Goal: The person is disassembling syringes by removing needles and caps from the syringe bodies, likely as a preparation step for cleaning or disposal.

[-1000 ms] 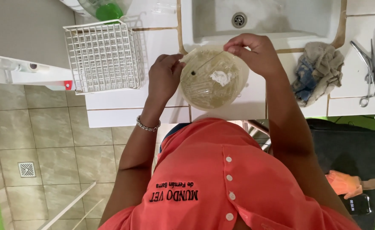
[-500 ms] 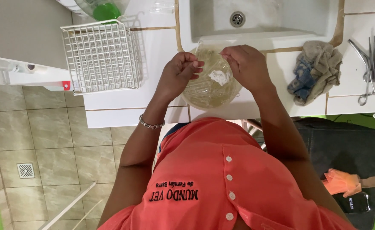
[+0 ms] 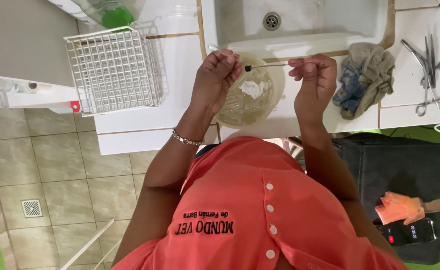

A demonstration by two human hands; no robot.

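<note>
My left hand [image 3: 216,76] is closed on a small clear tube [image 3: 221,50], which looks like a syringe barrel, over the counter's front edge. My right hand [image 3: 314,75] pinches a thin rod with a black tip [image 3: 260,66]. The black tip points toward the left hand's fingers. Below and between the hands a round translucent bowl [image 3: 240,107] rests on the white counter with a white wad [image 3: 253,89] inside. A bracelet circles my left wrist.
A white wire basket [image 3: 112,70] stands at left, with a green-liquid bottle [image 3: 114,14] behind it. The sink [image 3: 305,22] lies beyond the bowl. At right are a crumpled grey-blue rag [image 3: 366,75] and metal scissors and forceps [image 3: 430,67]. A black bag [image 3: 400,170] sits below.
Both hands lifted off the bowl's rim. They now hold the tube and the black-tipped rod, with the right hand drawn away to the right. The view shifted slightly.
</note>
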